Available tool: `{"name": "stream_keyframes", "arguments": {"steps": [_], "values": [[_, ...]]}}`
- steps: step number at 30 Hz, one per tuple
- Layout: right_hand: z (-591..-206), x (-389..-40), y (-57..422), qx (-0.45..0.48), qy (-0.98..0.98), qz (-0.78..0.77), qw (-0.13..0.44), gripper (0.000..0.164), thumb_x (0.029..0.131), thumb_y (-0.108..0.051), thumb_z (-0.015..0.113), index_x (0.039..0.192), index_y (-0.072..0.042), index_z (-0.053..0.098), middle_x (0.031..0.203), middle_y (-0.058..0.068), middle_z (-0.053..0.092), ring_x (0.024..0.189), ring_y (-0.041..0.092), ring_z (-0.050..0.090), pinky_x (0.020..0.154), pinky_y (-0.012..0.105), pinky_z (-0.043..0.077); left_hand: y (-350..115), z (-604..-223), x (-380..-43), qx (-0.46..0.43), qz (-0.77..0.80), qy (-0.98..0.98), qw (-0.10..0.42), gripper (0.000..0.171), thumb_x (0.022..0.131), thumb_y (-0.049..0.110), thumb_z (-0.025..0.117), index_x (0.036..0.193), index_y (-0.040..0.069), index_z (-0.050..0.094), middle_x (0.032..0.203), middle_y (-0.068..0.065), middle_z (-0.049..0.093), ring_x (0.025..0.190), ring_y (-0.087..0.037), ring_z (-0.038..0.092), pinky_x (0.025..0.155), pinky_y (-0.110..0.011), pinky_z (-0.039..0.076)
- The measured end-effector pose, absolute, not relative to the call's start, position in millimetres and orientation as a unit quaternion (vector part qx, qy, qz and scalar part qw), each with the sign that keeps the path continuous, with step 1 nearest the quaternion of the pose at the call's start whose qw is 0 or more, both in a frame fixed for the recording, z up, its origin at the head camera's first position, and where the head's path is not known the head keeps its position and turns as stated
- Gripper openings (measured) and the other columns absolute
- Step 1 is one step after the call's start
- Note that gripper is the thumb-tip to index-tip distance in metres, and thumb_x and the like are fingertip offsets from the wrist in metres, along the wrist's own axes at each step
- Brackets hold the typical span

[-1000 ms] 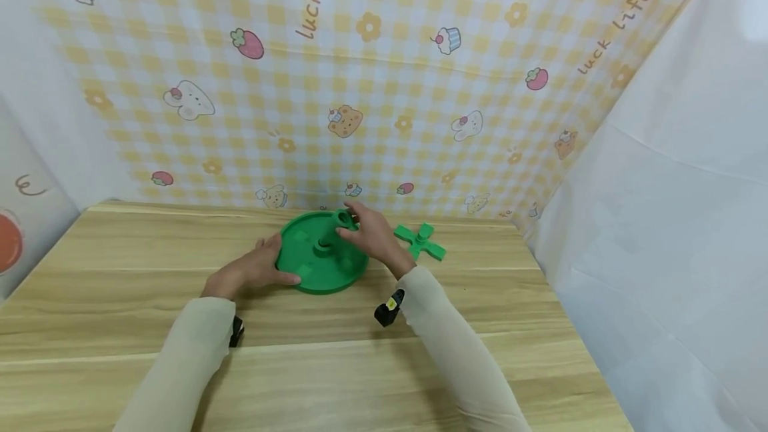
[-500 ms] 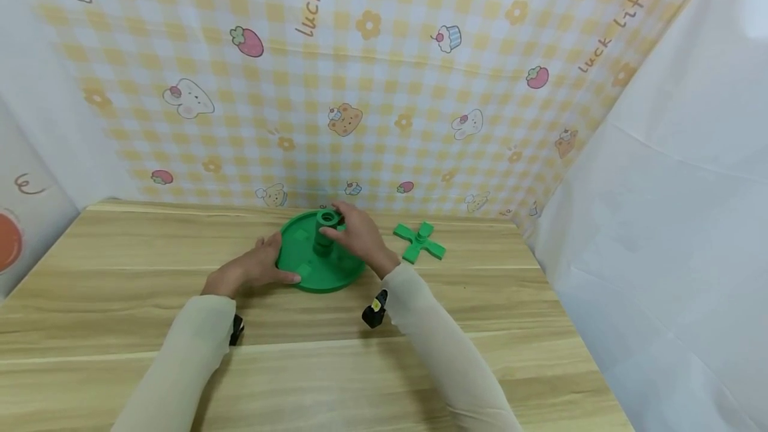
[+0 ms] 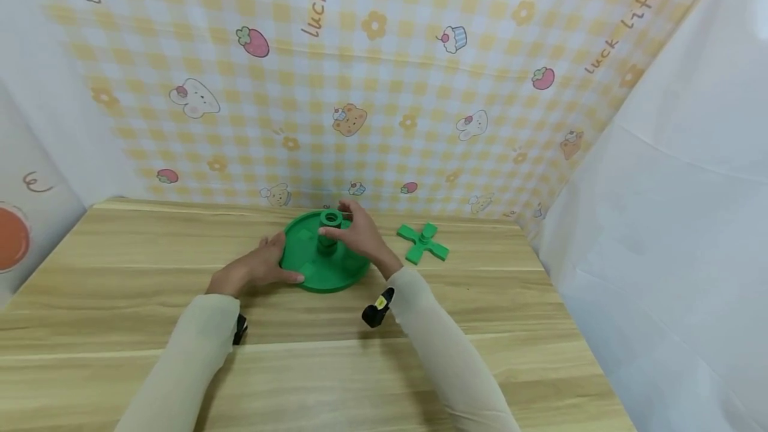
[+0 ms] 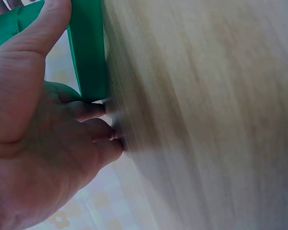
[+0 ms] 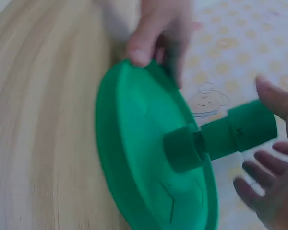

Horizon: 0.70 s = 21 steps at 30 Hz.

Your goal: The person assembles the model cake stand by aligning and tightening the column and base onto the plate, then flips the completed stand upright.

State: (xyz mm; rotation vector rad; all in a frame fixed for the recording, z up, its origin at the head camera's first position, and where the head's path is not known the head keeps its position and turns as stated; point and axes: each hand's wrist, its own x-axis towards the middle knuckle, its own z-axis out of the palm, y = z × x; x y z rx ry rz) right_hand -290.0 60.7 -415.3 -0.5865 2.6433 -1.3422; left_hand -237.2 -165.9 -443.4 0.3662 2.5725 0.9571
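Observation:
A round green dish-like base (image 3: 327,280) with a raised rim and a central socket (image 5: 183,148) stands on the table. My left hand (image 3: 261,265) grips its left rim, thumb over the edge and the other fingers along the outer side and below, as the left wrist view shows. A green hollow post (image 3: 329,222) with a wider top stands almost upright over the socket. At the socket, the right wrist view shows a narrower neck. My right hand (image 3: 363,235) holds the post near its top, thumb on the near side and fingers around behind.
To the right of the base lies a green four-armed cross piece (image 3: 423,243) with a round peg at its middle. The wooden table (image 3: 288,379) ends at a patterned cloth backdrop (image 3: 372,85) close behind the base. White sheeting (image 3: 660,152) hangs on the right.
The post was tilted right and has swung upright over the socket. My right hand has moved left with it. The left hand keeps its hold on the rim; the head view has shifted slightly.

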Motion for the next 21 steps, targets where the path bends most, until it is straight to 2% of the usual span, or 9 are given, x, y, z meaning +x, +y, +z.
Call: {"name": "stream_keyframes", "arguments": {"steps": [3, 7, 15, 21], "values": [[-409.7, -290.6, 66.6, -0.212, 0.83, -0.504, 0.11, 0.067, 0.094, -0.011, 0.069, 0.151, -0.007, 0.037, 0.151, 0.014, 0.044, 0.141, 0.031, 0.042, 0.112, 0.046, 0.04, -165.8, -443.3, -236.9, 0.13, 0.34, 0.913, 0.184, 0.117, 0.087, 0.041, 0.076, 0.151, -0.016, -0.004, 0.159, -0.037, 0.001, 0.142, -0.061, -0.007, 0.115, -0.069, 0.008], [-411.0, -294.4, 70.0, -0.227, 0.807, -0.53, 0.126, 0.062, 0.093, 0.003, 0.064, 0.149, -0.004, 0.04, 0.149, 0.017, 0.047, 0.138, 0.032, 0.046, 0.11, 0.043, 0.042, -166.2, -444.6, -237.5, 0.127, 0.333, 0.915, 0.189, 0.118, 0.087, 0.043, 0.075, 0.15, -0.017, -0.004, 0.159, -0.037, 0.0, 0.143, -0.06, -0.006, 0.116, -0.067, 0.008], [-417.4, -296.6, 68.1, -0.212, 0.821, -0.521, 0.099, 0.054, 0.092, 0.002, 0.067, 0.142, -0.003, 0.049, 0.136, 0.018, 0.058, 0.123, 0.033, 0.058, 0.102, 0.038, 0.05, -167.1, -446.2, -237.6, 0.124, 0.333, 0.915, 0.192, 0.118, 0.088, 0.044, 0.075, 0.151, -0.017, -0.005, 0.159, -0.036, 0.0, 0.143, -0.059, -0.007, 0.116, -0.067, 0.008], [-418.6, -295.2, 66.5, -0.204, 0.836, -0.503, 0.085, 0.052, 0.091, -0.004, 0.071, 0.14, -0.004, 0.054, 0.13, 0.015, 0.06, 0.117, 0.03, 0.06, 0.098, 0.038, 0.051, -166.5, -444.5, -237.1, 0.124, 0.333, 0.915, 0.191, 0.117, 0.088, 0.044, 0.074, 0.151, -0.016, -0.004, 0.16, -0.036, 0.0, 0.143, -0.059, -0.006, 0.116, -0.067, 0.008]]}}
